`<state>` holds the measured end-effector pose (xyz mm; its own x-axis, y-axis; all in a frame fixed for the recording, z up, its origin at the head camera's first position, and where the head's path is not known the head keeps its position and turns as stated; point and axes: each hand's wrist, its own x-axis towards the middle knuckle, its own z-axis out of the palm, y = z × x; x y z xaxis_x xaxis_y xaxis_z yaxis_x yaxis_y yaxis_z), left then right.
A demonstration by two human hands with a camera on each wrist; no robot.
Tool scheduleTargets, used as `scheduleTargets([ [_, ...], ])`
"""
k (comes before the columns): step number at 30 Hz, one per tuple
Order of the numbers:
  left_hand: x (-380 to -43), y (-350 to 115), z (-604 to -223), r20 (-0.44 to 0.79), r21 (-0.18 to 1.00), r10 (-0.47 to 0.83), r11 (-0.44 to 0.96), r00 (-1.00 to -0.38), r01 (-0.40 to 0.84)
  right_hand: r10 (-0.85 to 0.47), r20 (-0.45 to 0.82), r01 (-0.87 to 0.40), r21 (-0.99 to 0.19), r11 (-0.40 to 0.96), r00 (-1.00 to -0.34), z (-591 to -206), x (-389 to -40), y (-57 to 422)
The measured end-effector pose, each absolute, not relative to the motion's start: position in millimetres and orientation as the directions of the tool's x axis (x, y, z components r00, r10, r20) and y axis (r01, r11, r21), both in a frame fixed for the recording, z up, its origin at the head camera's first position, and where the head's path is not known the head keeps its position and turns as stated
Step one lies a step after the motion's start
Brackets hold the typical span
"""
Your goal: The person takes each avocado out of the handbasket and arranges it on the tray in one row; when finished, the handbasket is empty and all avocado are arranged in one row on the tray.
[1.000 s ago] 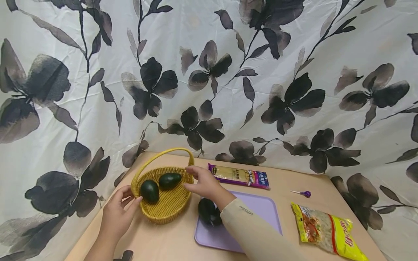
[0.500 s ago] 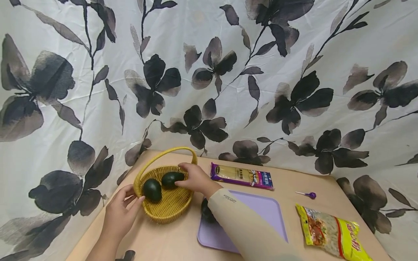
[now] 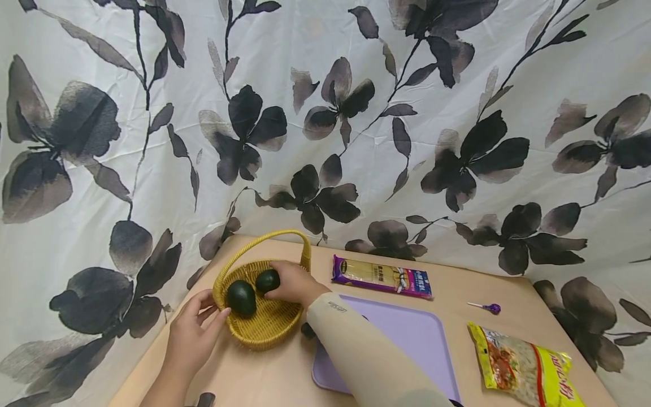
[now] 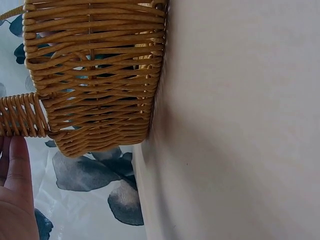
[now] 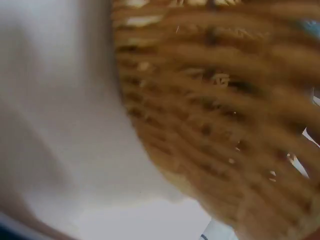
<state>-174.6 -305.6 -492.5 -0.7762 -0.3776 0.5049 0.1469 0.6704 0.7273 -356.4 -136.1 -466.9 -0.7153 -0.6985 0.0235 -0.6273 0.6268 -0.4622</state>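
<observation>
A yellow wicker basket (image 3: pixel 264 333) with an arched handle stands at the left of the table. Two dark green avocados lie inside it, one avocado (image 3: pixel 241 298) at the left, the other avocado (image 3: pixel 267 281) towards the back. Reaching over the basket's right rim, my right hand (image 3: pixel 292 282) grips the back avocado and covers its right end. My left hand (image 3: pixel 193 328) holds the basket's left side, by the foot of the handle (image 4: pixel 22 115). Only wickerwork (image 5: pixel 215 110) and tabletop fill the right wrist view, so the right fingers are hidden there.
To the right lies a lilac tray (image 3: pixel 417 339), partly under my right sleeve. Behind it is a purple-edged pasta packet (image 3: pixel 381 277). A purple lollipop (image 3: pixel 490 308) and a yellow food bag (image 3: pixel 526 362) lie further right. Floral cloth (image 3: pixel 325 141) hangs behind the table.
My right hand has moved left from the basket's right rim onto the back avocado and taken hold of it. My left hand stays at the basket's left side.
</observation>
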Motion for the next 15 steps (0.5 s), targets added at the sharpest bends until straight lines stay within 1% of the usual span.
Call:
scheduleTargets([
  [5, -173.6, -303.1, -493.2, 0.499, 0.733, -0.389, 0.666, -0.774, 0.138, -0.708, 0.016, -0.64, -0.44, 0.629, -0.706, -469.1, -356.1, -137.9],
  [15, -174.8, -304.1, -492.6, 0.509, 0.719, -0.377, 0.681, -0.774, 0.14, -0.687, 0.006, -0.612, -0.458, 0.644, -0.727, -470.2, -356.2, -138.6],
])
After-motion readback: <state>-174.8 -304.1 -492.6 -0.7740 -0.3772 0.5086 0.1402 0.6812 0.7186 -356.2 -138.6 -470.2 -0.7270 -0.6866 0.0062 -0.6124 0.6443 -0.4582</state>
